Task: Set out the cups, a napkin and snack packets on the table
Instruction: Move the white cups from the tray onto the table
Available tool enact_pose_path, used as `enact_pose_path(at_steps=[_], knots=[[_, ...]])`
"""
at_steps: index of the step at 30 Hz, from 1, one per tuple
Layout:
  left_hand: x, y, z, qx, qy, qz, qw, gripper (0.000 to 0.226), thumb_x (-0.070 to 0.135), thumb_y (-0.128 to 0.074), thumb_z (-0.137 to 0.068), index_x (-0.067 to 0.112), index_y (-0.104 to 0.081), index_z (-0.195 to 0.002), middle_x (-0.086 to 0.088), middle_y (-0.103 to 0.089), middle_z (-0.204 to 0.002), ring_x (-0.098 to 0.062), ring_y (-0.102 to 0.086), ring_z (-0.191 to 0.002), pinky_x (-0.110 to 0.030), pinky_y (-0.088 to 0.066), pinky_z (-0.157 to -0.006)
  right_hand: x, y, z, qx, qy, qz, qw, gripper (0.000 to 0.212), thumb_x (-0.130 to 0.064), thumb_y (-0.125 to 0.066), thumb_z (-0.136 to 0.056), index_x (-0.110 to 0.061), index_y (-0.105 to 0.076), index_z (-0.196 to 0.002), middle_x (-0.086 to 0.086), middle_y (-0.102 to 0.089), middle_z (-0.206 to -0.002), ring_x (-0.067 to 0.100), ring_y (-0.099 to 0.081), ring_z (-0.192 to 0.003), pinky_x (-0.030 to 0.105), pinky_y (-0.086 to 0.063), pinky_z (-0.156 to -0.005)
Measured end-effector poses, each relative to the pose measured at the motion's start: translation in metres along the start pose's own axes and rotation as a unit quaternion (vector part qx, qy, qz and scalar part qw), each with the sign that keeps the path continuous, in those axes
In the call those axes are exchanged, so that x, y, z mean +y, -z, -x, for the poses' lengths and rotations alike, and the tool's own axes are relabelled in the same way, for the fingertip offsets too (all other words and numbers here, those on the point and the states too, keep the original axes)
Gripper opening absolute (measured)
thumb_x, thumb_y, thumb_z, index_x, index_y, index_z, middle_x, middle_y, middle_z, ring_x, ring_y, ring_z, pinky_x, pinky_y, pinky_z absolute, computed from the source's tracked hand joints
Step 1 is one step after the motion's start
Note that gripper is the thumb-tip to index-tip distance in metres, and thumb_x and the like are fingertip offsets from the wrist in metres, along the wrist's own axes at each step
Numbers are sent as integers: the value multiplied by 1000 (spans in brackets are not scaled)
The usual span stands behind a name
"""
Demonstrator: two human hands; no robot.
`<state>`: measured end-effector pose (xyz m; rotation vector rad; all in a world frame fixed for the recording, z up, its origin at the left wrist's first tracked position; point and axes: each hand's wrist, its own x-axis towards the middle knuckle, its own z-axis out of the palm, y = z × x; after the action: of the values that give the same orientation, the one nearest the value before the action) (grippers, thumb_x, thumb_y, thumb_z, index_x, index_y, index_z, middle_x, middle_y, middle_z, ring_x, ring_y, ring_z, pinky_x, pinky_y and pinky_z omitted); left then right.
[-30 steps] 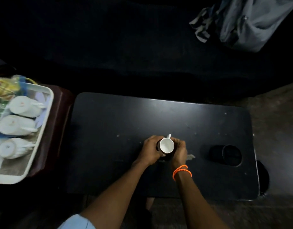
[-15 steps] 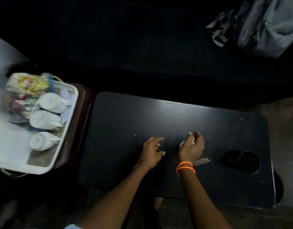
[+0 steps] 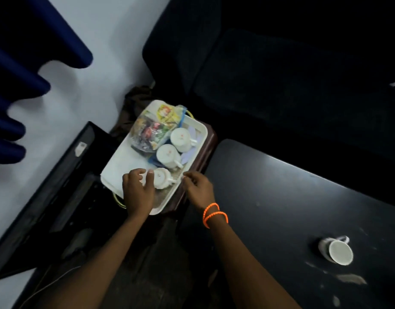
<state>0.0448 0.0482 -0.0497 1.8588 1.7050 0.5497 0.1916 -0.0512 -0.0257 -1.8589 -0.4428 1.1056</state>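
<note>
Three glossy white cups upside down on the pale plastic tray (image 3: 116, 170), a fourth cup (image 3: 339, 253) upright on the matte black table (image 3: 281, 186). Left hand (image 3: 137, 192) curled around the nearest cup (image 3: 161, 178); right hand (image 3: 197, 189) loosely bent at the tray's edge, holding nothing. Crinkly snack packets (image 3: 156, 128) bagged at the far end.

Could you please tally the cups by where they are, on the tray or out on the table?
White cups on the tray: 3, at and, the last under the left hand.
Cup on the black table: 1.
Total: 4 cups.
</note>
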Motion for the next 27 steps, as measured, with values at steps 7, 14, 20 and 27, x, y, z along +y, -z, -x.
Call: enact_pose_path(at_steps=[7, 14, 20, 27], knots=[[-14, 1, -40, -283, 273, 149, 907, 70, 74, -35, -96, 17, -73, -107, -13, -80, -89, -33, -78, -79, -48, -65, -75, -23, -61, -16, -71, -35, 32, 996, 37, -29, -53, -96, -11, -64, -127, 13, -63, -134, 30, -57, -123, 38, -45, -103], [-14, 3, -47, -227, 366, 319, 844, 45, 46, -73, -90, 6, -72, -109, -21, -76, -103, -39, -74, -95, -48, -64, -69, -30, -63, -11, -50, -63, -48, 996, 30, -36, -52, -95, -19, -74, -106, 8, -73, -116, 32, -65, -110, 51, -51, -100], [1, 17, -21, -273, 329, 455, 781, 31, 12, -80, -80, 3, -73, -109, -21, -75, -112, -27, -76, -98, -39, -64, -76, -20, -39, 10, -1, -66, -179, 982, 24, -35, -58, -89, -22, -78, -94, -4, -76, -106, 19, -67, -108, 38, -52, -94], [40, -29, 42, -364, 241, 369, 821, 55, -7, -83, -71, 1, -68, -124, -20, -76, -115, -32, -73, -108, -39, -58, -94, 22, 31, 34, 101, -115, -248, 957, 36, -51, -59, -75, -27, -80, -92, -4, -79, -98, 15, -73, -95, 38, -56, -81]])
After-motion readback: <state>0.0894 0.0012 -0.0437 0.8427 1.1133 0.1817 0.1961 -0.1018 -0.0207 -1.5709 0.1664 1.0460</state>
